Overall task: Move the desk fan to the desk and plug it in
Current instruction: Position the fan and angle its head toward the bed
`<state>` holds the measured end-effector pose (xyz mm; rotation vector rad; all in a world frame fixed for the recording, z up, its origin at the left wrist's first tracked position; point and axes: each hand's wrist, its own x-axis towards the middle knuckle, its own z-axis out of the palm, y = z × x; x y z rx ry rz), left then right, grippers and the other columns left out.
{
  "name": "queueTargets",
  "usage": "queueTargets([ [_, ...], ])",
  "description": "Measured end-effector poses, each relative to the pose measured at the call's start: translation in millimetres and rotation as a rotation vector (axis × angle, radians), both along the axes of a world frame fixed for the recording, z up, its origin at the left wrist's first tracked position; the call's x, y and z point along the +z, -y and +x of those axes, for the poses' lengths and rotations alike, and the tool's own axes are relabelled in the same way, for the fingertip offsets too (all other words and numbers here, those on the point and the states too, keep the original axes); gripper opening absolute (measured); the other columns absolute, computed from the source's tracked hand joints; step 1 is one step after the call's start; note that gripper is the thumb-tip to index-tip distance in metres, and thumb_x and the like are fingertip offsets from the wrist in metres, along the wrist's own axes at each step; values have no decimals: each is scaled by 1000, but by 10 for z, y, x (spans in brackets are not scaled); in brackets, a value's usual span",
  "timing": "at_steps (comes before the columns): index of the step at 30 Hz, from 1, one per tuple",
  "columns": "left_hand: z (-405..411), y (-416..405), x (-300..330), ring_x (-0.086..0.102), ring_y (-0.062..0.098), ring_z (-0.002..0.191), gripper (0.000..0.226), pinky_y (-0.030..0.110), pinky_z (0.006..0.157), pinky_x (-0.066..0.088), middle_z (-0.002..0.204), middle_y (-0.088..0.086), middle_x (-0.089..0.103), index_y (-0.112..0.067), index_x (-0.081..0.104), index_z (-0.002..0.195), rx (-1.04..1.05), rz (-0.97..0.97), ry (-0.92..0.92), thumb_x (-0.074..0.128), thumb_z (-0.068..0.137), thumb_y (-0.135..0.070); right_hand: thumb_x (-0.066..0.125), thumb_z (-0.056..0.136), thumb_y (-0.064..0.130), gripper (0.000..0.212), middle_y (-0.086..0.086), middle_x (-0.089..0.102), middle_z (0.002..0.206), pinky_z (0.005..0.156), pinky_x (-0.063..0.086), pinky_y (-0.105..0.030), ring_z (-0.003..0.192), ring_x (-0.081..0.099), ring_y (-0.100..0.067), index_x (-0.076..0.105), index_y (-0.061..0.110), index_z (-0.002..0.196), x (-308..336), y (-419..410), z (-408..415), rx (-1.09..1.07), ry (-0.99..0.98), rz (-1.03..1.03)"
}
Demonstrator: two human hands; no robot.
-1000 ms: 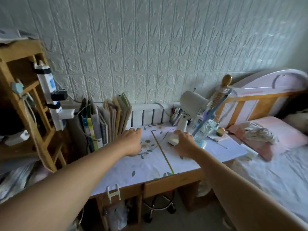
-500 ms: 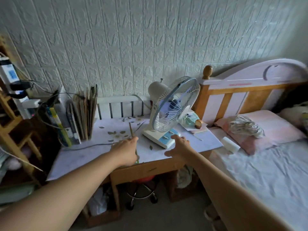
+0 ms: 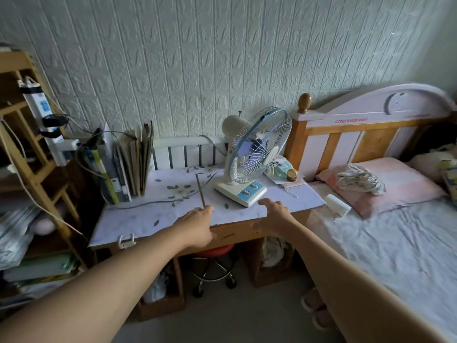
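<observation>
the desk fan (image 3: 249, 157) stands upright on the worktop (image 3: 138, 219), toward its right half and set back from the front edge, with its base (image 3: 241, 190) flat on the flowered cover and its grille turned toward the bed. both hands are off it: the right hand (image 3: 273, 210) hovers just in front of the base with fingers spread and holding nothing, and the left hand (image 3: 200, 219) is at the front edge with loosely bent fingers, also holding nothing, its fingertips at the near end of a thin stick (image 3: 200, 193). a grey cord (image 3: 158, 203) runs across the worktop from the fan side toward the power strip (image 3: 47, 120) fixed on the wooden shelf (image 3: 27, 149) at the left; whether its plug is already in cannot be told. the risk seems to be this cord: if a hand pulls it hard toward the strip, it could drag the light fan sideways or tip it, and it could sweep the stick off the front edge. the upright books (image 3: 134, 162) stand close beside the cord path and may be knocked. the open room is the middle of the worktop, between books and fan; on the right, small things (image 3: 288, 173) crowd the corner near the headboard (image 3: 366, 134), so there is little space there.
</observation>
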<state>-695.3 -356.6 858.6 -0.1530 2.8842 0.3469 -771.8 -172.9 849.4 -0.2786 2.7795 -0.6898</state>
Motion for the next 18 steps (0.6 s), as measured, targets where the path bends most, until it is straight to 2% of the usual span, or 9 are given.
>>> queueTargets([
  [4, 159, 15, 70, 42, 28, 130, 76, 33, 92, 40, 149, 10, 34, -17, 16, 148, 0, 33, -13, 57, 87, -34, 70, 78, 30, 79, -14, 35, 139, 97, 41, -39, 130, 32, -32, 29, 22, 145, 57, 5, 246, -5, 1, -6],
  [10, 326, -132, 168, 40, 27, 133, 75, 33, 99, 39, 151, 10, 33, -16, 18, 148, 33, 48, -26, 58, 87, -36, 72, 78, 32, 80, -16, 34, 141, 101, 40, -41, 129, 35, -33, 29, 21, 144, 215, -144, 400, 21, -34, 34],
  [18, 376, -481, 282, 46, 25, 128, 75, 32, 95, 42, 147, 9, 40, -19, 20, 147, 116, 61, -41, 59, 86, -37, 74, 77, 32, 80, -17, 37, 141, 101, 40, -40, 130, 36, -32, 31, 16, 143, 332, -491, 314, 88, -84, -12],
])
